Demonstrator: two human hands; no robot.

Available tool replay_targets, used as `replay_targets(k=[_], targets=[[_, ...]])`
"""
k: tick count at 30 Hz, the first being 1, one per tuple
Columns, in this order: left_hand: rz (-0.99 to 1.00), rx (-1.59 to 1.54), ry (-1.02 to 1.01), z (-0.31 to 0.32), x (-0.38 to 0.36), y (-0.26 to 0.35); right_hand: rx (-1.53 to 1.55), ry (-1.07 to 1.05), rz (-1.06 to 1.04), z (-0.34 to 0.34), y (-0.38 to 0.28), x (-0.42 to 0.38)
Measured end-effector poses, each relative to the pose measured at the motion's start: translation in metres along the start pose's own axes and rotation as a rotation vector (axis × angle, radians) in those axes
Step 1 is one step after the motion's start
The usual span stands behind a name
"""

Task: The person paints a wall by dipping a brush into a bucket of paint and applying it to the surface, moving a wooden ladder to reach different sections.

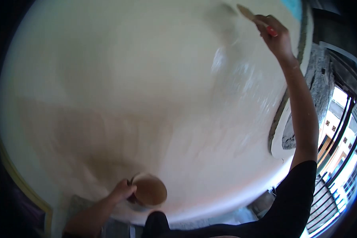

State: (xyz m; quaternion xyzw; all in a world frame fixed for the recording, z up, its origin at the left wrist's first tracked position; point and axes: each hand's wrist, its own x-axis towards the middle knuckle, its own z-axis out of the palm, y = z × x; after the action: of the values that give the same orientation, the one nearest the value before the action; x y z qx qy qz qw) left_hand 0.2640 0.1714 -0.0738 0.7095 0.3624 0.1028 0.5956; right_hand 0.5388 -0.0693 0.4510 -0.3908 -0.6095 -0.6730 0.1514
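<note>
High at the upper right, my right hand (279,37) is wrapped round a paintbrush (246,12). The brush has a red handle end, and its pale bristles point up and left, close over the cream wall (146,71). Low down, my left hand (123,191) grips the side of a round, mug-like container (150,191). Its open top faces me, showing a brownish inside. Wet, shiny streaks lie on the wall below the brush, and a darker, browner patch spreads over its lower left.
A rough grey pillar (319,79) and a raised wall edge run along the right. Beyond them stand dark metal railings (325,194) in bright daylight. A yellowish frame (22,184) borders the lower left. Light blue (292,7) shows at the top right corner.
</note>
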Motion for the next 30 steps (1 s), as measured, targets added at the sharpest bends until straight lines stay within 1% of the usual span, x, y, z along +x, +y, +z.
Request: replay_targets(k=[1,4,6,8,10,12,14,15,16,18,20,21,24,26,27,28,30], targets=[[0.000,-0.005,0.015,0.002,0.011,-0.015,0.022,-0.046,0.018,0.006,-0.011,-0.008],[-0.050,-0.055,0.002,0.004,-0.003,0.001,0.086,-0.188,0.029,0.024,-0.056,-0.050],[-0.061,-0.050,-0.003,0.005,-0.008,0.008,0.166,-0.304,-0.012,0.029,-0.087,-0.084],[-0.089,-0.038,-0.002,0.006,-0.012,0.007,0.249,-0.364,-0.089,0.031,-0.117,-0.113],[-0.021,-0.015,0.008,0.006,-0.014,0.012,0.352,-0.422,-0.067,0.033,-0.144,-0.142],[-0.042,-0.013,0.003,0.005,-0.015,0.013,0.387,-0.439,-0.116,0.033,-0.167,-0.167],[-0.048,-0.018,-0.006,0.005,-0.014,0.014,0.366,-0.522,-0.149,0.024,-0.187,-0.180],[-0.033,0.013,0.010,0.006,-0.015,0.012,0.368,-0.508,-0.190,0.020,-0.194,-0.183],[-0.016,0.043,0.029,0.005,-0.015,0.014,0.404,-0.563,-0.142,0.015,-0.200,-0.183],[-0.021,0.037,0.030,0.005,-0.018,0.019,0.486,-0.590,-0.092,0.018,-0.199,-0.186],[-0.039,0.041,0.020,0.006,-0.019,0.015,0.483,-0.538,-0.044,0.028,-0.185,-0.180],[-0.017,0.058,0.034,0.006,-0.016,0.010,0.432,-0.528,-0.028,0.034,-0.173,-0.177],[0.019,0.122,0.043,0.005,-0.015,0.009,0.494,-0.472,0.134,0.039,-0.130,-0.152],[0.035,0.163,0.045,0.004,-0.012,0.006,0.358,-0.352,0.053,0.035,-0.111,-0.127],[0.076,0.200,0.060,0.004,-0.006,-0.002,0.296,-0.301,0.021,0.034,-0.098,-0.122],[0.116,0.237,0.072,0.003,-0.004,-0.006,0.205,-0.203,-0.093,0.031,-0.092,-0.112],[0.097,0.210,0.067,0.002,-0.003,-0.009,0.045,-0.177,-0.060,0.017,-0.100,-0.092]])
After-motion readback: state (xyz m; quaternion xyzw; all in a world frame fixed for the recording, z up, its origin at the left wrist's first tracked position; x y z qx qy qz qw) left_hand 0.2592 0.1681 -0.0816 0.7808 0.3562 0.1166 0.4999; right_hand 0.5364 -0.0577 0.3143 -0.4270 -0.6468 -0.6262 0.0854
